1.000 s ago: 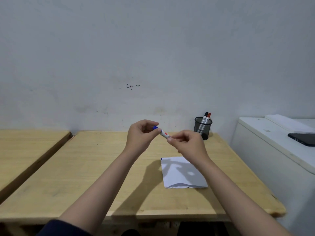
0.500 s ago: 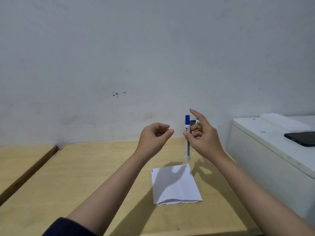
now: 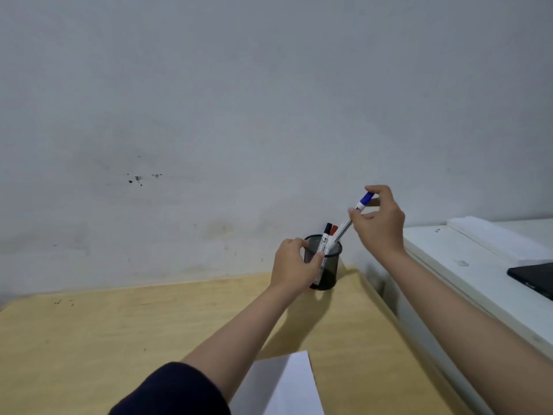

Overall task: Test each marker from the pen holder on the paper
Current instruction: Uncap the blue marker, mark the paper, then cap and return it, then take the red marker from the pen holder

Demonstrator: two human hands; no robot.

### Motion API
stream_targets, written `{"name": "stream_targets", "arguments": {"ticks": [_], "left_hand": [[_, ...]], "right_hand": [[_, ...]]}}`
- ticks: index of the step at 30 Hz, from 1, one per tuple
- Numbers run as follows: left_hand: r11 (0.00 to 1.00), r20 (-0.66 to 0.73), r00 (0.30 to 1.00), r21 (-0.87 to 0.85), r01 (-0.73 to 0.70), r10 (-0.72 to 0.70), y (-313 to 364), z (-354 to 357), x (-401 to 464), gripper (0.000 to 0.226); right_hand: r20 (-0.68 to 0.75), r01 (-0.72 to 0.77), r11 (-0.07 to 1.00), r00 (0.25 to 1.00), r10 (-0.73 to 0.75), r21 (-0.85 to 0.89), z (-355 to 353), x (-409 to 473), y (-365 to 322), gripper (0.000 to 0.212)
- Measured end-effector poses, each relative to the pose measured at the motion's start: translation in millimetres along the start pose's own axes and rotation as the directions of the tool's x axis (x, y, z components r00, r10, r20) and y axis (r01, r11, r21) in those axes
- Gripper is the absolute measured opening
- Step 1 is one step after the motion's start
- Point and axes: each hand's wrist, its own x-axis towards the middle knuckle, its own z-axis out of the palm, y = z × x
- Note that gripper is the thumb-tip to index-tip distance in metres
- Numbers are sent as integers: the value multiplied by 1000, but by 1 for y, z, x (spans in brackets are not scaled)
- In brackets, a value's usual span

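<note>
A black mesh pen holder (image 3: 329, 271) stands at the far right corner of the wooden table (image 3: 119, 330). My left hand (image 3: 294, 266) grips its left side. My right hand (image 3: 378, 221) pinches the blue-capped marker (image 3: 348, 224) near its cap end, and the marker slants down with its lower end inside the holder. A black-capped marker (image 3: 327, 232) and a red-capped marker (image 3: 334, 230) stand in the holder. The white paper (image 3: 287, 387) lies near the table's front, partly hidden by my left sleeve.
A white cabinet (image 3: 449, 259) stands against the table's right side, with a dark tablet (image 3: 535, 278) and a white folded sheet (image 3: 493, 235) on top. A grey wall rises right behind the holder.
My right hand carried the capped blue marker back from above the paper to the holder. My left hand reached forward and took hold of the holder. The view shifted toward the back corner.
</note>
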Motion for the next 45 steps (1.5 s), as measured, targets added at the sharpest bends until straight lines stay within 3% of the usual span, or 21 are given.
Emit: {"name": "stream_targets", "arguments": {"ticks": [10, 15, 19, 24, 27, 28, 30, 31, 33, 38, 41, 45], "left_hand": [[997, -32, 997, 49, -62, 64, -36, 32, 36, 35], [998, -39, 998, 32, -57, 58, -38, 31, 42, 42], [998, -47, 997, 22, -57, 58, -37, 31, 41, 40], [1000, -21, 1000, 17, 8, -8, -32, 28, 37, 37], [972, -45, 986, -182, 149, -159, -14, 18, 27, 21], [904, 0, 965, -350, 246, -262, -5, 11, 24, 19], [587, 263, 873, -656, 474, -411, 13, -5, 17, 18], [439, 383, 827, -712, 548, -411, 21, -15, 12, 19], [323, 492, 785, -724, 609, -376, 31, -33, 2, 18], [427, 467, 831, -713, 556, -303, 50, -79, -37, 6], [475, 371, 886, -749, 462, -277, 48, -110, -59, 17], [582, 291, 935, -732, 355, -204, 37, -152, -87, 28]], "right_hand": [[354, -97, 943, 911, 213, -318, 49, 8, 69, 41], [296, -89, 888, 924, 243, -451, 63, 17, 71, 41], [270, -91, 854, 927, 260, -512, 69, 20, 63, 25], [292, -76, 945, 940, 174, -320, 57, 11, 37, 8], [340, -70, 994, 936, 94, -81, 37, -4, 9, 13], [334, -65, 998, 940, 66, -14, 29, -11, -1, 16], [303, -42, 994, 953, 10, 99, 15, -26, -20, 22], [293, -32, 989, 956, -12, 145, 10, -36, -28, 26], [286, -24, 976, 957, -41, 217, 1, -55, -42, 30], [360, -10, 956, 927, -102, 295, -17, -102, -76, 40], [407, -17, 946, 905, -123, 323, -25, -123, -97, 39], [312, -207, 914, 945, 95, 350, -16, -142, -129, 31]]}}
